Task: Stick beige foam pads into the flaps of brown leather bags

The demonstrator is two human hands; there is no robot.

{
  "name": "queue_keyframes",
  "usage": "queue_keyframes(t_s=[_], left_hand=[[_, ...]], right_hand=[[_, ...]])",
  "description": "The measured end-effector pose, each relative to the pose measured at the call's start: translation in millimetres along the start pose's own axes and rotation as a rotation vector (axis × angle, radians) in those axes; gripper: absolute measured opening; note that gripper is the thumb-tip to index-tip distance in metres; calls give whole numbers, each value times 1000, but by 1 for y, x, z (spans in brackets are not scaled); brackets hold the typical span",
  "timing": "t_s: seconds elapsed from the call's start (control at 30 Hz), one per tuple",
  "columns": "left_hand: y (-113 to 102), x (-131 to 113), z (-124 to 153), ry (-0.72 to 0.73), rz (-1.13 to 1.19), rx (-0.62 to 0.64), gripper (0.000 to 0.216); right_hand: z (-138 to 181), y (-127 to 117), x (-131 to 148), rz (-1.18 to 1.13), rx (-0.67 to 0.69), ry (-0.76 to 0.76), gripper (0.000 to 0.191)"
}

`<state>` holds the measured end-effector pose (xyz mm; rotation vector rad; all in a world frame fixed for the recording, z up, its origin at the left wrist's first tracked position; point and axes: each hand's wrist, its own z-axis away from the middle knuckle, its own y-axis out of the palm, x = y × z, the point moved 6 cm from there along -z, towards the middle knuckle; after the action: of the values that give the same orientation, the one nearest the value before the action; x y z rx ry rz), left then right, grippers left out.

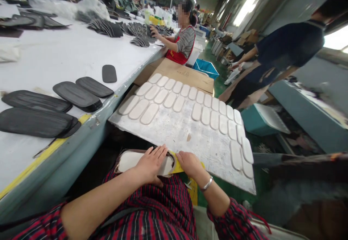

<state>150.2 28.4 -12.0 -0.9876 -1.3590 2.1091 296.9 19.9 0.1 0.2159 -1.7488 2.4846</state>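
A long white pad with rounded ends (129,160) lies across my lap, with a dark, brownish edge around it. My left hand (152,162) rests flat on the pad, fingers stretched out and holding nothing. At the pad's right end, the fingers of my right hand (191,164) are curled and pressed against a yellow piece (178,166); its exact kind is unclear. Just beyond my hands, many similar pale oval pads (149,114) lie in rows on a whitish board (174,133).
On the left, a white table (67,51) with a yellow-taped edge bears stacks of black oval pads (35,122). A co-worker in a red apron (181,48) handles dark pieces at its far side. Another person (288,48) stands at right. A blue crate (206,68) lies behind the board.
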Motion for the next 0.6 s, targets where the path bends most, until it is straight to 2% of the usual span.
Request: queue_keyframes(t_s=[0.33, 0.6], left_hand=[[-1, 2, -2, -11, 66, -45, 114], [0, 0, 7, 44, 70, -123, 102]], right_hand=[[-7, 3, 11, 91, -95, -66, 47], [-1, 6, 17, 64, 8, -136, 53]])
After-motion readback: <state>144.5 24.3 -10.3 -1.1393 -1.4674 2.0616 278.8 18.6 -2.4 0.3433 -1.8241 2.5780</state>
